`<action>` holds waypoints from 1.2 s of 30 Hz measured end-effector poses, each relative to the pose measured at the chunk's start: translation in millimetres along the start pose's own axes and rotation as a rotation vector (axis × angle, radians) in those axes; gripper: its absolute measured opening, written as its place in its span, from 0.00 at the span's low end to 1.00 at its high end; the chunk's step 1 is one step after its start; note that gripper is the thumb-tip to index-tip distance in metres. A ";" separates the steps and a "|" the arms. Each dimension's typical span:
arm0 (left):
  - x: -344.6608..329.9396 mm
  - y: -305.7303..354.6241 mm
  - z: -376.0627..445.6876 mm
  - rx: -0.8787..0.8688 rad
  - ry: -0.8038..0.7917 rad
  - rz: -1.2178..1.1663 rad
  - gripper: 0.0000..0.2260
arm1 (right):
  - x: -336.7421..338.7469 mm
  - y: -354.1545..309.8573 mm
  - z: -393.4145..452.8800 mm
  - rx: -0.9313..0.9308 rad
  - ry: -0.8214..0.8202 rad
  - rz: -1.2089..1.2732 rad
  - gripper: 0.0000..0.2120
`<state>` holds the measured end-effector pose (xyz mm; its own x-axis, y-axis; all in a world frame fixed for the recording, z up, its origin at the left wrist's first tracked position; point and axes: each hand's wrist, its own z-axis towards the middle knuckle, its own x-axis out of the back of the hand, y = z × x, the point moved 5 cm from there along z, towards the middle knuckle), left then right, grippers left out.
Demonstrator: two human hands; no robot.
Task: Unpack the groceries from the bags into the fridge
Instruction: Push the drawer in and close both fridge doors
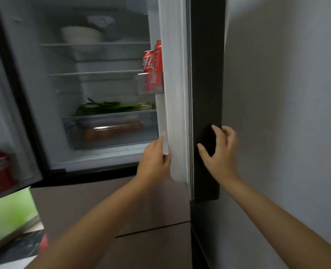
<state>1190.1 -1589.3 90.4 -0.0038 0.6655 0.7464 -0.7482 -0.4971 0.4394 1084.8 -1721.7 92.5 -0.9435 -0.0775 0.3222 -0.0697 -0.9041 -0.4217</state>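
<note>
Grey kitchen wall fills the right side, and the fridge [94, 84] stands open at the left, with bowls on the top shelf, green onions [110, 107] above a clear drawer [112, 129], and red cans [153, 65] in the door rack. No grocery bag can be made out; a blurred green item [7, 216] lies at the lower left. The left hand [155, 160] grips the inner white edge of the right door [205, 94], fingers curled round it. The right hand [219, 150], fingers spread and loose, rests against the door's dark outer face. That door runs upright between both hands, so swinging it looks like the step in hand.
</note>
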 end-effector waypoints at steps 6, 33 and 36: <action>83.3 -97.1 -46.9 0.120 0.088 0.355 0.24 | -82.4 -86.0 -22.9 0.326 -0.019 -0.297 0.18; 196.4 -274.8 -72.1 0.533 0.019 1.057 0.15 | -251.2 -164.0 -23.1 0.520 -0.365 -0.719 0.31; 174.6 -251.4 -57.9 0.491 -0.012 1.035 0.16 | -250.1 -152.8 -16.9 0.616 -0.187 -0.568 0.31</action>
<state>1339.1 -1315.9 81.4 -0.4586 -0.1939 0.8673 -0.0503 -0.9687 -0.2431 1325.9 -1557.1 62.0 -0.7460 0.4371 0.5025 -0.2763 -0.8896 0.3637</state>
